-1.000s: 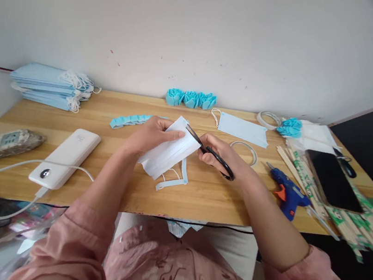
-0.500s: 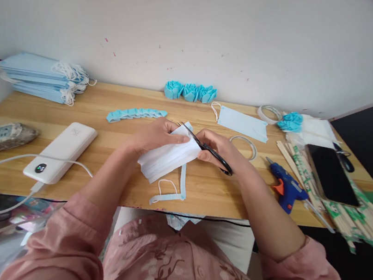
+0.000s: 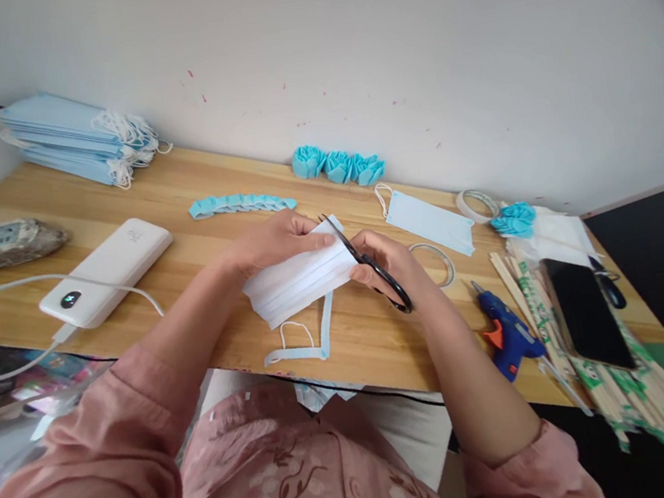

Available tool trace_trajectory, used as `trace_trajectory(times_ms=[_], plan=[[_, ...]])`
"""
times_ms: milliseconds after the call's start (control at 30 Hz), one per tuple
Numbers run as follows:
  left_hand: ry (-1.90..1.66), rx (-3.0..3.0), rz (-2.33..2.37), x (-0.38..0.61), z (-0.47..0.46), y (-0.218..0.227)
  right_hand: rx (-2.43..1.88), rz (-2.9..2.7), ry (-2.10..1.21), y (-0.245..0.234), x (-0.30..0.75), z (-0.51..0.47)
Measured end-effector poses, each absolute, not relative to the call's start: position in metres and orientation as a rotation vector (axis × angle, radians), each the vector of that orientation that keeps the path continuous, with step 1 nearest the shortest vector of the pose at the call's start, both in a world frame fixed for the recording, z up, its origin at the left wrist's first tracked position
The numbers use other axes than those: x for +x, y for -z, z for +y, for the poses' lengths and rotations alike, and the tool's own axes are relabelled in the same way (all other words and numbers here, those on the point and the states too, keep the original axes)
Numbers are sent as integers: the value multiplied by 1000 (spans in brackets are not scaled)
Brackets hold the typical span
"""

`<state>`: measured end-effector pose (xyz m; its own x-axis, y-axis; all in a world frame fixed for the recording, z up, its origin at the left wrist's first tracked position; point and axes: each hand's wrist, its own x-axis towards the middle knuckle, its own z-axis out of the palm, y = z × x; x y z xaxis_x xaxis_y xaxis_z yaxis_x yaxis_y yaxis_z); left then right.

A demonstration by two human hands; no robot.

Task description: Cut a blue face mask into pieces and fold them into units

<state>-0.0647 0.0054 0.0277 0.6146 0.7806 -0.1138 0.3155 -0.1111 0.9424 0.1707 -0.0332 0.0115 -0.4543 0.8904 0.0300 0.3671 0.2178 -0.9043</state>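
Note:
My left hand [image 3: 280,238] pinches a pleated face mask [image 3: 303,282], its white side facing up, over the middle of the table. Black-handled scissors [image 3: 388,284] are gripped in my right hand [image 3: 386,256], with the blades lying across the mask's right end close to my left thumb. Below the mask rest cut-off edge strips [image 3: 298,355], one with a white ear loop attached. Behind my hands lies a folded light-blue strip [image 3: 241,203]. A whole blue mask [image 3: 429,222] lies flat to the right.
At the back stand several blue fabric flowers [image 3: 338,165]. A mask stack [image 3: 79,141] and a white power bank [image 3: 108,272] are on the left. Tape rolls [image 3: 434,263], a blue glue gun [image 3: 506,331], wrapped chopsticks [image 3: 625,392] and a phone [image 3: 588,312] occupy the right.
The scissor blades look slightly more apart at the mask's end. The mask's lower left edge has dipped a little. Both hands keep nearly the same position.

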Motion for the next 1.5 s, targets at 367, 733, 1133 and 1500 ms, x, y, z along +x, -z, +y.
trace_trajectory(times_ms=[367, 733, 1133, 1500], plan=[[-499, 1647, 885, -66, 6, -28, -1237, -1960, -1143, -8, 172, -32], [-499, 1643, 865, -68, 7, -30, -1304, -1798, -1125, -13, 168, -32], [-1057, 1052, 820, -53, 13, -17, -1321, -1256, -951, -12, 173, -22], [-1050, 742, 469, -15, -10, -4, -1245, -1121, -930, -4, 166, -21]])
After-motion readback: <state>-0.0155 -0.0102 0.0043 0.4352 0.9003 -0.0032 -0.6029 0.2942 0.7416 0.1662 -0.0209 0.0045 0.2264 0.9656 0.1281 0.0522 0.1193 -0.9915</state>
